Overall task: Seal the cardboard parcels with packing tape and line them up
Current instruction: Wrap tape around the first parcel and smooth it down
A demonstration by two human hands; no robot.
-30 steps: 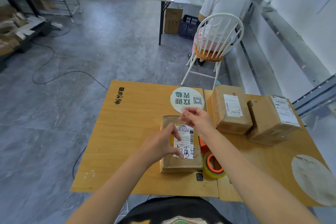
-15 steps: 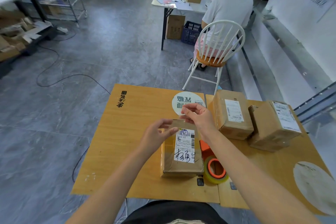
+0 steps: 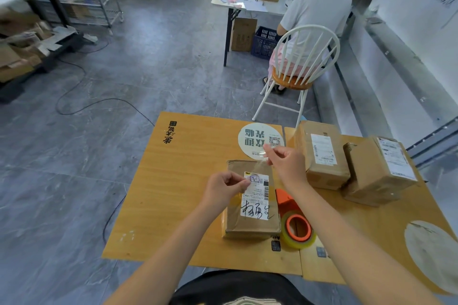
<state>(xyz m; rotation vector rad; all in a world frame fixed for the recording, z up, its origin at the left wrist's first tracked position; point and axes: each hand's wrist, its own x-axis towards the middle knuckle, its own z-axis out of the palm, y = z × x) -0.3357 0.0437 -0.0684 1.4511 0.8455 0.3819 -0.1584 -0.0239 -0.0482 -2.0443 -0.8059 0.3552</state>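
Note:
A flat cardboard parcel (image 3: 250, 224) with a white label lies in front of me on the wooden table (image 3: 183, 181). Above its far half I stretch a clear strip of tape (image 3: 257, 168): my left hand (image 3: 224, 187) pinches the near end, my right hand (image 3: 285, 162) pinches the far end. A roll of packing tape (image 3: 298, 230) on an orange dispenser sits right beside the parcel. Two taped parcels stand side by side to the right, one nearer the middle (image 3: 322, 153) and one at the table's right side (image 3: 379, 171).
A round white sticker (image 3: 255, 138) marks the table's far edge. Beyond it a person sits on a white chair (image 3: 304, 62), back to me, at another table. Cables run across the grey floor on the left. Shelves with cardboard scraps stand far left.
Both hands rose from the parcel's top and moved apart. My right hand has gone further away and to the right, and a clear strip of tape now stretches between them.

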